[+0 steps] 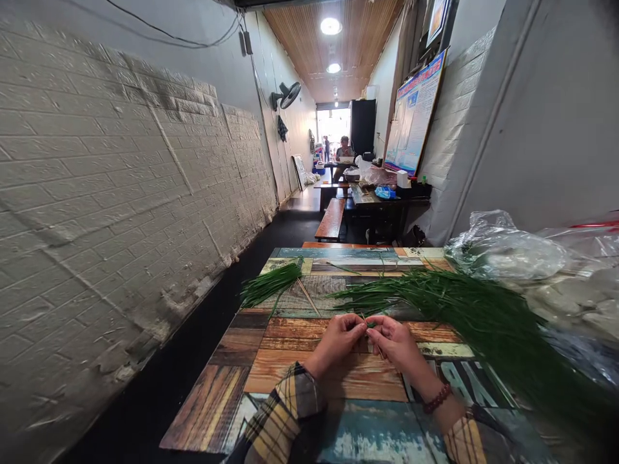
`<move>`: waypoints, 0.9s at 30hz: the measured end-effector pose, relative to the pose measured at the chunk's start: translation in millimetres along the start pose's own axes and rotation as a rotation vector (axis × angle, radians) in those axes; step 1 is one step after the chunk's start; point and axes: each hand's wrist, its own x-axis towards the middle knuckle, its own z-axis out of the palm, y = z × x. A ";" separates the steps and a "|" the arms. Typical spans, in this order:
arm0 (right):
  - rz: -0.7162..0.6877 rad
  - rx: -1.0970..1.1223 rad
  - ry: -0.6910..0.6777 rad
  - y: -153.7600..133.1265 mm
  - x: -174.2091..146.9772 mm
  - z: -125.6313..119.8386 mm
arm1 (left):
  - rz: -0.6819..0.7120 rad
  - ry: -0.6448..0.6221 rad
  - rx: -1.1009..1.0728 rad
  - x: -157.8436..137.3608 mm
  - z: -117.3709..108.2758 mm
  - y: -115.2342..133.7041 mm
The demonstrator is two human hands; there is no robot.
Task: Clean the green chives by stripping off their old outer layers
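Observation:
My left hand [341, 339] and my right hand [394, 343] meet above the table, thumbs and fingertips pinched close together. Between the fingertips is a small folded bit of green chives [371, 325]. A thin wooden skewer [382, 354] runs slantwise under the right fingers; its other end seems to show near the left fingertips. Which hand bears more of the chives is hard to make out. Ahead to the left lies a chive bunch [271, 285] with thin skewers [308, 296] sticking out of it. A large heap of loose chives [449, 299] spreads to the right.
The patchwork wood-pattern table [333, 374] stands close to a white brick wall [120, 193] on the left. Clear plastic bags [507, 248] crowd its right side. Beyond are a bench [331, 219], another cluttered table [372, 196] and a seated person [344, 149].

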 end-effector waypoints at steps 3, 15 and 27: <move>0.020 0.020 0.053 -6.6 -2.1 -7.4 | 0.001 0.014 0.046 0.5 -3.3 3.0; 0.089 0.431 0.142 -28.9 -14.3 -60.0 | 0.194 0.342 0.493 8.4 -20.5 -1.5; 0.108 0.132 -0.104 -25.9 -11.4 -40.2 | 0.244 -0.074 0.940 -4.2 -5.6 4.8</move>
